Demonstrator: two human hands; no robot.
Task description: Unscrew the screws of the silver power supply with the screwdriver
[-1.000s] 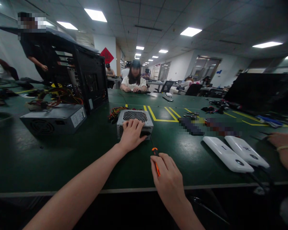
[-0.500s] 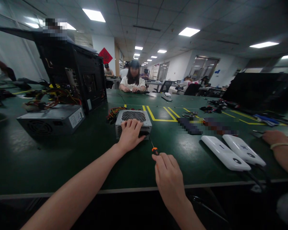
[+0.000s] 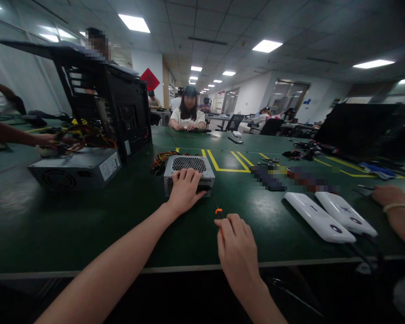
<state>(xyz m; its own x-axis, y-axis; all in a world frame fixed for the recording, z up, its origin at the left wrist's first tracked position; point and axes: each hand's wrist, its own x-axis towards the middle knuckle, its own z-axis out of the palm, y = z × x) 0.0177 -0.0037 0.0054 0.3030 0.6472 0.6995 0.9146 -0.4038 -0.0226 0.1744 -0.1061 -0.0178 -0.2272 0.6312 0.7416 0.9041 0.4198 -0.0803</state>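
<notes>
A silver computer power supply [image 3: 189,162] with a honeycomb grille on top rests on the table before me. My left hand [image 3: 185,191] grips it, fingers over the top and thumb near the front right corner. In my right hand [image 3: 238,245] is a screwdriver [image 3: 218,212] with an orange and black handle, fingers wrapped round it. Its thin shaft points up and left to the power supply's front right side. Whether the tip sits in a screw is too small to tell. Coloured cables [image 3: 160,161] bunch behind the power supply at its left.
Left stand another power supply [image 3: 74,171] and an open black computer case [image 3: 131,108]; another person's hand [image 3: 47,138] reaches to the cables there. Right lie two white devices [image 3: 319,218], and a co-worker's hand [image 3: 388,195] holds a tool. Someone sits opposite.
The co-worker's arm at the left has come in over the other power supply's cables. My view has shifted slightly. Both my hands keep their hold, with the screwdriver at nearly the same place.
</notes>
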